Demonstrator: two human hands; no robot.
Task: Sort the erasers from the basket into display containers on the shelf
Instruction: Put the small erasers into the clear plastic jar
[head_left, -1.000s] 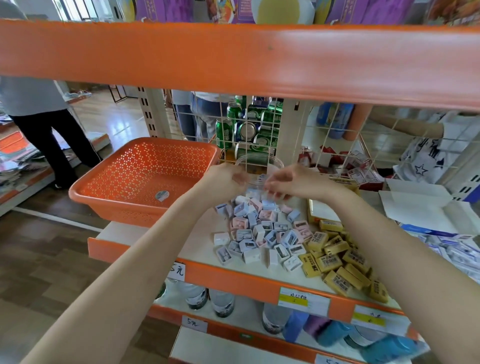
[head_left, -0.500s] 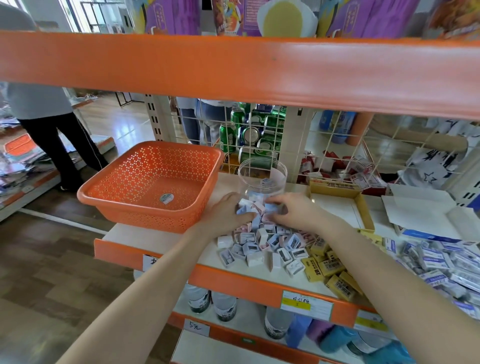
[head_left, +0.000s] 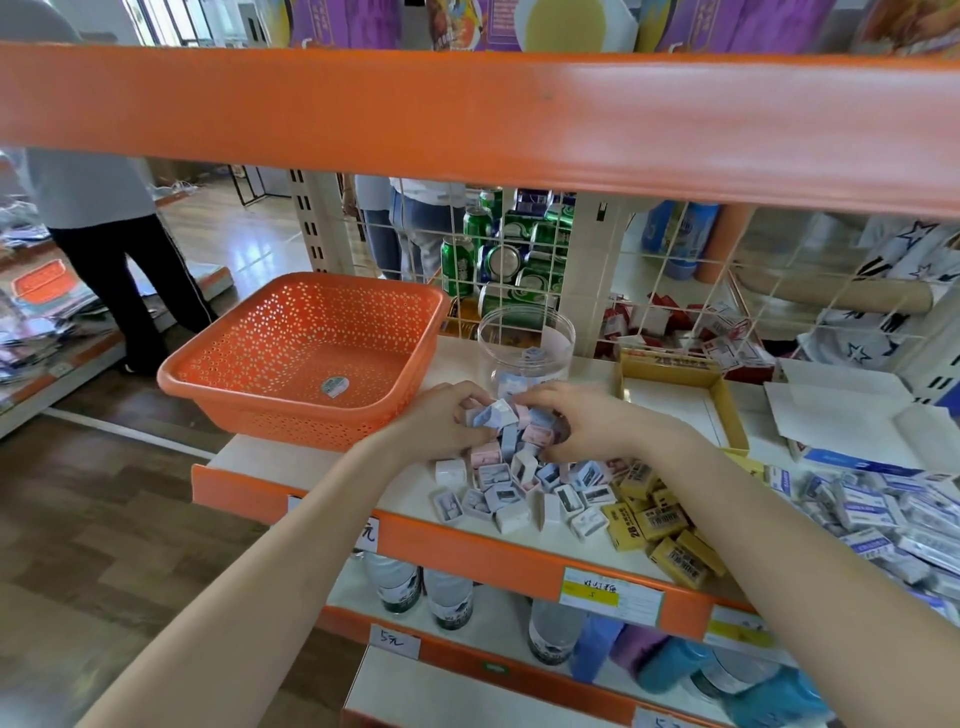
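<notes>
Pastel erasers (head_left: 511, 483): loose heap, centre frame, on shelf (head_left: 410, 501) before clear jar (head_left: 524, 332). Small, probably light, stiff blocks; paper sleeves likely slick, apt to spill from a scoop. Left hand (head_left: 441, 421), right hand (head_left: 592, 428): each grip curled round the heap's top cluster, cupping from both flanks. Best taken few at once.

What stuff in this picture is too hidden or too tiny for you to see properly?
All in the head view:
- How many pastel erasers the left hand and right hand grip: curled fingers cover them.
- Bottom of the clear jar: hidden behind both hands.
- Sticker in the orange basket: print too small.
- Blue-and-white erasers: pile cut off by the right edge.
</notes>
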